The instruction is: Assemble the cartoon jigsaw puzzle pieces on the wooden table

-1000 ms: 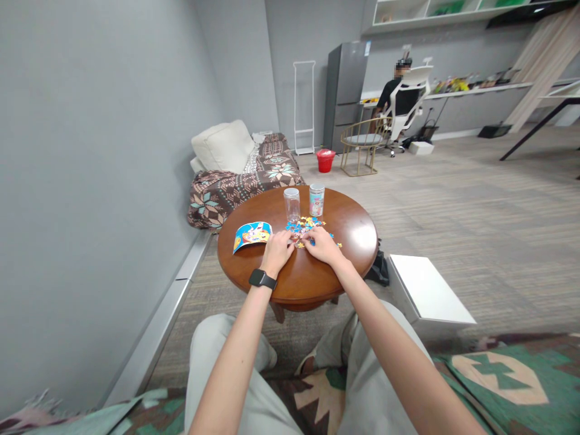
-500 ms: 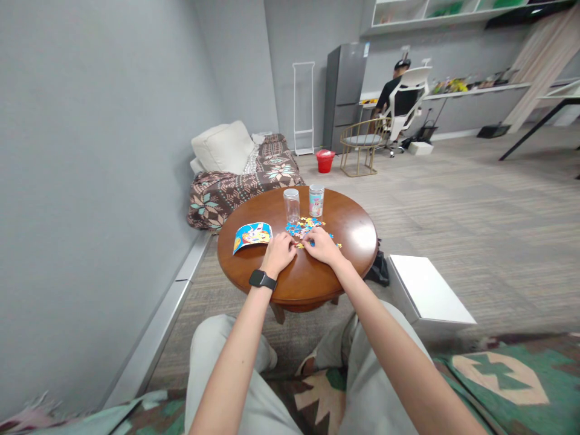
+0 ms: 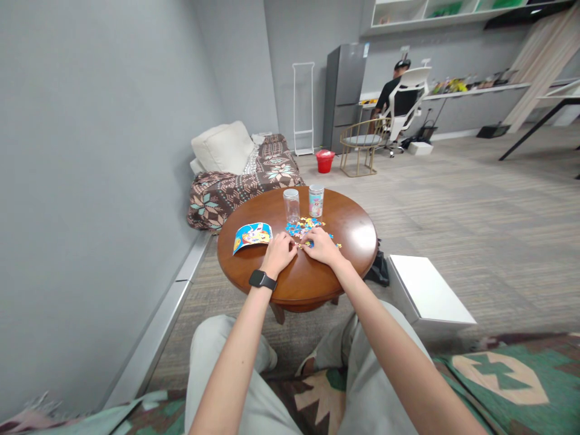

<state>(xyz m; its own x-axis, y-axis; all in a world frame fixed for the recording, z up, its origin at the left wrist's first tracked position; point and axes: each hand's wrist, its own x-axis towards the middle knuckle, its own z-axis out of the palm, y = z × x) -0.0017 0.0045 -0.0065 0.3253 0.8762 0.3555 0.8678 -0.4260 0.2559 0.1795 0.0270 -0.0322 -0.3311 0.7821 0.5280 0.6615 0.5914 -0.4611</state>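
Several jigsaw puzzle pieces [image 3: 304,226], blue, yellow and pink, lie in a loose heap on the round wooden table [image 3: 258,275]. My left hand [image 3: 280,251], with a black watch at the wrist, is closed in a pinch on a small puzzle piece just in front of the heap. Facing it, my right hand [image 3: 319,246] also pinches a puzzle piece, its fingertips close to the left ones. The fingers partly hide both pieces. Left of my hands lies a curved picture sheet [image 3: 252,235] with a colourful cartoon print.
A clear jar [image 3: 292,206] and a printed can [image 3: 316,202] stand behind the heap. A white box [image 3: 430,287] sits on the floor to the right. Further back are a red bucket [image 3: 324,162], a gold-framed chair [image 3: 362,142] and a seated person [image 3: 389,90].
Both hands make only slight finger movements; the right fingertips have shifted a little to the left. Jar, can and picture sheet stay where they were.
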